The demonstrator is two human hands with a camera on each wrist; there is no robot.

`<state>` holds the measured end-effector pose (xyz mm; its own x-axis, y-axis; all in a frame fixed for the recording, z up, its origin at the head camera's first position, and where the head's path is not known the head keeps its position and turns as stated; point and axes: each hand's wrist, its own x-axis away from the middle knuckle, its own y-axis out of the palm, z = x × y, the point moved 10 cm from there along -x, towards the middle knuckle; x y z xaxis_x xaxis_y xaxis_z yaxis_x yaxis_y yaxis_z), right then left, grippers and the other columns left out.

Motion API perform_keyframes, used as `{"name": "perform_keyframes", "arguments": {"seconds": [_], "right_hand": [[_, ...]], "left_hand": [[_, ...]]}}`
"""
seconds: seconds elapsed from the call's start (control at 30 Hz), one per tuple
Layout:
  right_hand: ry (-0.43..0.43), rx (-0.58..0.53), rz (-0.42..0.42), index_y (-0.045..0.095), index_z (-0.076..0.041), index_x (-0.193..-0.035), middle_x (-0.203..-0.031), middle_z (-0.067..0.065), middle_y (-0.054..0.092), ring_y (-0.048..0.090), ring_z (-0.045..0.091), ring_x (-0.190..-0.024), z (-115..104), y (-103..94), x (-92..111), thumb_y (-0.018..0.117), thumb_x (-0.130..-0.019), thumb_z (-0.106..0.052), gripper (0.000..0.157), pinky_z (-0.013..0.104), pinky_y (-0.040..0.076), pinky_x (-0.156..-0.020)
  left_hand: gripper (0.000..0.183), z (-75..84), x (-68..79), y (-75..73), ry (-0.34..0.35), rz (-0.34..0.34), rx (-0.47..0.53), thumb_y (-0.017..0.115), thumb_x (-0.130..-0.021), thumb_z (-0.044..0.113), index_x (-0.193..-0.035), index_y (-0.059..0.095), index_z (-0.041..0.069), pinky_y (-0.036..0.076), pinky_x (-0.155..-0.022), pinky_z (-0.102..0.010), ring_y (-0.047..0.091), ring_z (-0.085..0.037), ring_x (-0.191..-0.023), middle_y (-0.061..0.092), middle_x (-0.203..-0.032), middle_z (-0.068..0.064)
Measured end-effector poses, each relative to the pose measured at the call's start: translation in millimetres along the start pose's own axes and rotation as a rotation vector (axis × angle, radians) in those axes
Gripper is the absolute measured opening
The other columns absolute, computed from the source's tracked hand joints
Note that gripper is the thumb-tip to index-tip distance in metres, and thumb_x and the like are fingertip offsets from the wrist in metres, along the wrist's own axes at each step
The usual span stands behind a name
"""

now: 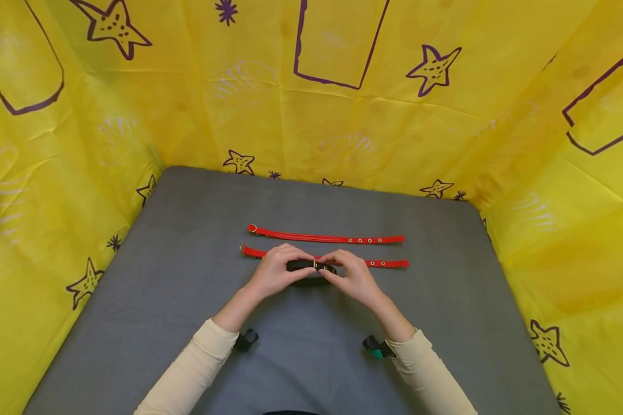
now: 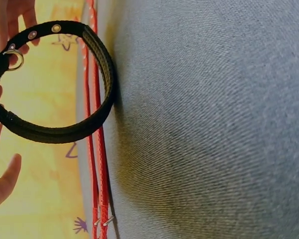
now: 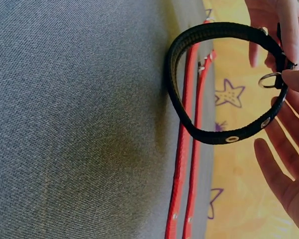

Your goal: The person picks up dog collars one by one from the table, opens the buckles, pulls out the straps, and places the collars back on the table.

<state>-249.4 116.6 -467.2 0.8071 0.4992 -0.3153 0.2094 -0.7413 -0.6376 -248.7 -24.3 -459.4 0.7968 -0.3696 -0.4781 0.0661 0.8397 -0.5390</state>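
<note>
A black dog collar (image 1: 300, 266) is bent round into a loop, its buckle at the top and its lower side close over the grey table. My left hand (image 1: 278, 270) pinches it on the buckle side. From the other side my right hand (image 1: 354, 278) pinches the strap end at the buckle. A metal D-ring (image 3: 270, 80) hangs inside the loop, and eyelets (image 3: 232, 139) show along the strap on the right hand's side. Fingers hide most of the buckle.
Two red collars lie stretched out side by side beyond the hands, the far red collar (image 1: 311, 237) and the near red collar (image 1: 253, 252), partly covered by the hands. The grey table (image 1: 187, 346) is bordered by yellow patterned cloth (image 1: 181, 115) on three sides.
</note>
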Motion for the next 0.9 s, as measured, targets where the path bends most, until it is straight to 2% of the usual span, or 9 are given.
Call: {"name": "perform_keyframes", "arguments": {"seconds": [0.33,0.6,0.9], "right_hand": [[-0.013,0.022,0.005,0.071,-0.015,-0.105,-0.102,-0.006,0.066,0.062,0.011,-0.1,-1.9,-2.6,1.1,0.075,-0.087,-0.016,0.019,0.03,0.052,-0.087],[-0.026,0.01,0.002,0.069,-0.014,-0.108,-0.107,-0.006,0.065,0.06,0.011,-0.1,-3.2,0.3,-1.6,0.076,-0.086,-0.017,0.023,0.03,0.053,-0.086],[-0.032,0.007,0.01,0.07,-0.015,-0.105,-0.104,-0.006,0.066,0.059,0.011,-0.1,-5.4,1.1,-2.7,0.076,-0.086,-0.017,0.019,0.029,0.053,-0.085]], "left_hand": [[0.024,-8.4,3.1,0.5,-0.043,0.022,0.074,0.083,-0.078,0.023,-0.1,0.078,0.016,0.051,-0.078,-0.031,0.061,-0.011,-0.092,0.072,-0.096,0.007],[0.024,-7.5,2.5,2.8,-0.038,0.022,0.095,0.083,-0.078,0.02,-0.102,0.077,0.015,0.05,-0.081,-0.031,0.061,-0.013,-0.094,0.073,-0.096,0.006],[0.025,-5.6,2.8,3.8,-0.04,0.024,0.109,0.083,-0.077,0.02,-0.102,0.077,0.014,0.05,-0.081,-0.03,0.061,-0.012,-0.093,0.072,-0.096,0.006]]}}
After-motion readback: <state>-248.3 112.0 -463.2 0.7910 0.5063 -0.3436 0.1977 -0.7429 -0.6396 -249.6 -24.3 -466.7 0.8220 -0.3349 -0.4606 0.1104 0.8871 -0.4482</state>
